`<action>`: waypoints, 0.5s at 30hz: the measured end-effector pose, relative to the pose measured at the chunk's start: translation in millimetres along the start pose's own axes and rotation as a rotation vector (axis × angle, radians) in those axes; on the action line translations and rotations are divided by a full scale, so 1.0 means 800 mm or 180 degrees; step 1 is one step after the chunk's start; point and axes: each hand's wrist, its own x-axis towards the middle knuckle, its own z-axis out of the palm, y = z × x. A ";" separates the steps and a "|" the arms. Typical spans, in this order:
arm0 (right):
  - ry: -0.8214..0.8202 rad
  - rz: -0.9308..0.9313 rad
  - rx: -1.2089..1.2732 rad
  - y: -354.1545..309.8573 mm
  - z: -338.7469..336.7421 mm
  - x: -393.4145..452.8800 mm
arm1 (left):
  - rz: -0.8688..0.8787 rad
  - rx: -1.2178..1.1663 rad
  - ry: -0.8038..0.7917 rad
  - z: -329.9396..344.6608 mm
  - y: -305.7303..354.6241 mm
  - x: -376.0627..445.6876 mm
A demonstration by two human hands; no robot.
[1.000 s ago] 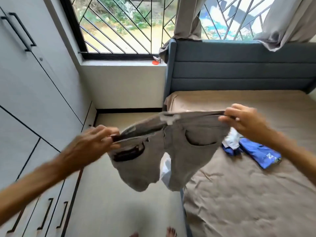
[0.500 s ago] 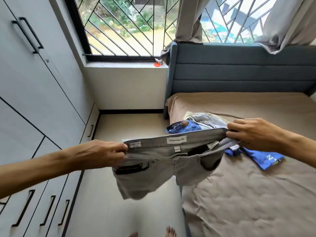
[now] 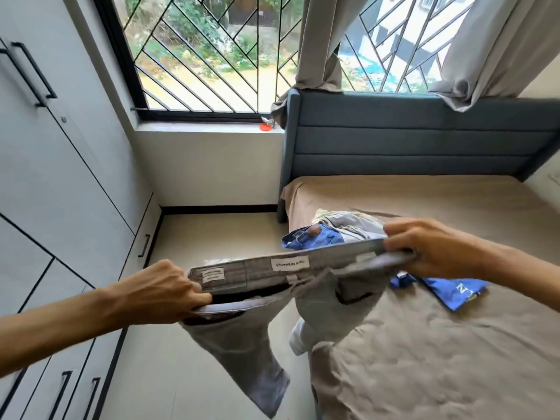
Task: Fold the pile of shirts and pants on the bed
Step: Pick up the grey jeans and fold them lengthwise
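Note:
I hold a pair of grey pants [image 3: 242, 338] in the air by the waistband, stretched level over the bed's left edge. My left hand [image 3: 157, 291] grips the waistband's left end; my right hand [image 3: 424, 247] grips its right end. White labels show inside the band. One leg hangs toward the floor, the other drapes against the bed's side. Behind the pants a pile of clothes [image 3: 339, 228] lies on the bed [image 3: 424, 359], with blue denim and pale fabric on top. A blue garment [image 3: 451, 294] with white lettering lies flat below my right hand.
The tan sheet covers the bed, with a blue-grey headboard [image 3: 424, 137] at the far end. Grey wardrobe doors and drawers [image 3: 60, 177] line the left side. A narrow strip of floor [image 3: 212, 237] runs between wardrobe and bed. Curtains [image 3: 321, 40] hang at the barred window.
The waistband has turned toward me and now opens flat, showing its inside labels. The pant legs have unrolled and hang lower. Both hands stay gripping the ends.

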 end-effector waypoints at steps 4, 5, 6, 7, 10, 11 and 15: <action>0.0647 0.0285 0.0464 0.003 -0.014 -0.008 | -0.0661 -0.1470 0.0741 -0.028 -0.026 -0.017; 0.1023 0.0635 0.0691 0.007 -0.017 -0.003 | -0.1003 -0.2145 0.0961 -0.037 -0.031 -0.013; 0.1318 0.0991 0.0806 0.013 -0.015 0.005 | -0.1275 -0.2698 0.1198 -0.044 -0.036 -0.007; 0.1491 0.1235 0.0825 0.018 -0.014 0.015 | -0.1426 -0.2951 0.1403 -0.053 -0.041 0.004; 0.1565 0.1457 0.0520 0.027 -0.017 0.028 | -0.1568 -0.2858 0.1707 -0.082 -0.050 0.032; 0.1564 0.1454 0.0418 0.027 -0.025 0.028 | -0.1620 -0.2768 0.1741 -0.095 -0.054 0.035; 0.1714 0.1324 0.0443 0.025 -0.059 0.030 | -0.1880 -0.2537 0.2030 -0.140 -0.064 0.027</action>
